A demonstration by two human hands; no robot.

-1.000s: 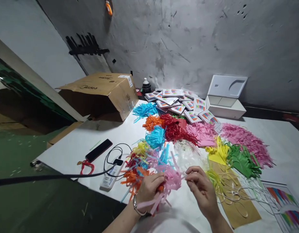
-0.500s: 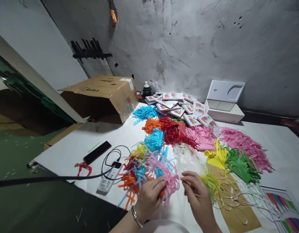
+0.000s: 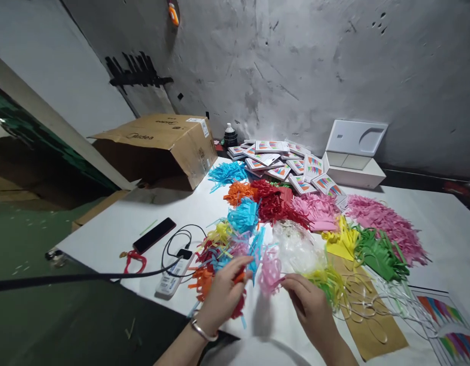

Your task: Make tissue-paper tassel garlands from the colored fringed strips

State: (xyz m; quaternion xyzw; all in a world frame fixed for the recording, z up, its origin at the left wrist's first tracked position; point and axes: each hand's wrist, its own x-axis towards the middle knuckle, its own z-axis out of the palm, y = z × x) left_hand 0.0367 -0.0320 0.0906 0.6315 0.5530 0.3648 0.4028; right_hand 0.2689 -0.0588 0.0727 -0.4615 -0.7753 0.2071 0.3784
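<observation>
Person's right hand [image 3: 313, 307] has thumb and index fingers pinched together at the edge of the pink tassel [image 3: 270, 273], which is in front of the person, between the hands, above the white table [image 3: 273, 325]. Left hand [image 3: 222, 295] is partly curled over orange strips [image 3: 202, 280], apart from the pink tassel; can't tell if its fingers grip any. Cardboard carton [image 3: 189, 157] at the back left reads "Midea" on two printed spots; white sticker [image 3: 198, 124] on it, text illegible. White power bank [image 3: 171, 278] with cable plugged in carries small print, too small to read. Flat packs [image 3: 272, 146] piled near the wall show multicolour tassel pictures, no readable words. Similar print on the sheet [image 3: 444, 310], lower right. Yellow-green tassel [image 3: 328, 282] just beside right hand.
</observation>
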